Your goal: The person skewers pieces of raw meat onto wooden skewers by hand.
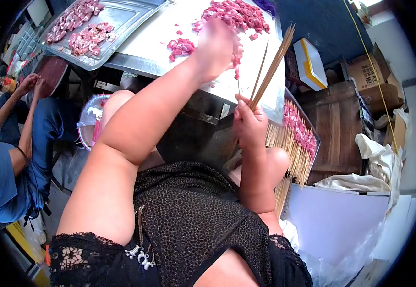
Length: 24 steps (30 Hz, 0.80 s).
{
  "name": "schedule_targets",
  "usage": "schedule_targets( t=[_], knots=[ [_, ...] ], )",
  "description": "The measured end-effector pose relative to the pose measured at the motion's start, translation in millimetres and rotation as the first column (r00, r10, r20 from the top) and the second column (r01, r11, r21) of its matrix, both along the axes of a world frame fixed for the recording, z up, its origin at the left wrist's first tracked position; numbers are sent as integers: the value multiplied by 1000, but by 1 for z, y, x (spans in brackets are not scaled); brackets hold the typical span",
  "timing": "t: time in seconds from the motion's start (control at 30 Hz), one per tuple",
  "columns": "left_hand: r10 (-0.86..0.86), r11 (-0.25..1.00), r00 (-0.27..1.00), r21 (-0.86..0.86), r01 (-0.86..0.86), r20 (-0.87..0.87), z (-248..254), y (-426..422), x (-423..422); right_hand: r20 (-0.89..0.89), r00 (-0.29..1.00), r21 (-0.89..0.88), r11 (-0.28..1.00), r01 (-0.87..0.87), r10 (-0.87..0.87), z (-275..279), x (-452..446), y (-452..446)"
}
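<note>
My right hand [251, 122] is closed around a bundle of thin bamboo skewers [274, 67] that fans upward. One skewer from the same hand points up to a string of small red meat pieces [237, 64]. Beside that string is my left hand [216, 50], reaching over the white tabletop [146, 45]. Its fingers are blurred, so their grip is unclear. Behind it lies a large heap of cut raw meat [239, 15], with a smaller meat pile [181, 47] to the left. Below right, finished meat skewers [294, 136] lie in rows in a tray.
A metal tray [136, 21] with two heaps of pale pink meat stands on the table's left. A co-worker in blue [7, 167] sits at the left, hands together. On the right are a white-and-yellow box [310, 64], a wooden board [332, 124] and cardboard boxes [368, 79].
</note>
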<state>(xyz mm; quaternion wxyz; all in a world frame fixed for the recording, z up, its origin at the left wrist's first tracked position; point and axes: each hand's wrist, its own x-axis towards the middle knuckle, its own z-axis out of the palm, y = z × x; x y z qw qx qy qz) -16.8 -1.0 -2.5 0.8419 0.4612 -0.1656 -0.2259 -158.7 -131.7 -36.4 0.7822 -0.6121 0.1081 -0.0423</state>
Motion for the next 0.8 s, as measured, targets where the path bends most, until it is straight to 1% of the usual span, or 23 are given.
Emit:
schedule_targets(
  t=[0.03,0.07,0.1,0.13,0.17,0.23,0.27,0.3,0.33,0.37,0.4,0.43,0.47,0.5,0.57,0.6,0.63,0.7,0.73,0.77,0.8],
  knots=[
    [44,999,999,-20,-45,-31,2,6,2,16,1000,-4,1000,2,-2,0,-1,-7],
    [88,995,994,-38,-91,-61,5,12,4,36,998,-77,996,48,-45,-4,-1,-16],
    [114,982,987,-136,-130,-114,4,17,14,70,996,-146,987,67,-57,-3,-1,-28],
    [171,972,982,-146,-182,-85,11,26,17,92,992,-239,965,111,-91,6,-3,-40],
    [168,974,982,-139,-178,-83,17,34,20,114,986,-327,933,152,-121,18,-5,-51],
    [341,940,939,-44,-340,40,30,50,21,133,970,-533,811,243,-203,31,-2,-69],
    [365,931,930,-11,-365,49,27,58,29,201,959,-714,640,284,-201,25,3,-88],
    [388,921,920,21,-390,59,22,66,39,264,948,-847,427,317,-180,17,7,-104],
    [439,889,890,82,-450,127,16,71,45,337,925,-906,207,369,-173,25,3,-105],
    [440,888,888,86,-452,131,9,73,51,402,900,-907,65,417,-166,33,-1,-106],
    [413,834,865,263,-485,286,6,74,53,409,883,-873,182,452,-229,42,-8,-101],
    [350,739,835,422,-525,425,1,75,55,404,866,-825,292,484,-294,52,-16,-95],
    [295,702,823,474,-532,486,-10,75,67,351,872,-730,482,484,-342,58,-22,-91],
    [293,699,824,479,-531,486,-13,72,64,371,869,-592,637,494,-328,55,-26,-96],
    [122,559,696,531,-637,707,-20,63,61,404,850,-470,720,511,-339,49,-35,-97],
    [80,529,675,542,-653,734,-23,59,60,410,844,-449,729,516,-345,40,-39,-100],
    [77,528,675,544,-652,734,-17,54,54,404,840,-463,710,530,-362,28,-44,-102],
    [-62,356,639,615,-704,767,-8,45,46,365,851,-536,662,523,-378,4,-54,-108],
    [-74,406,619,591,-697,781,-14,39,49,318,867,-476,727,496,-383,-4,-57,-110],
    [-78,408,620,592,-694,781,-15,33,49,317,866,-476,725,498,-387,-9,-58,-114],
    [-164,361,618,630,-688,769,-15,25,47,326,868,-442,751,491,-376,-8,-57,-111]
  ],
)
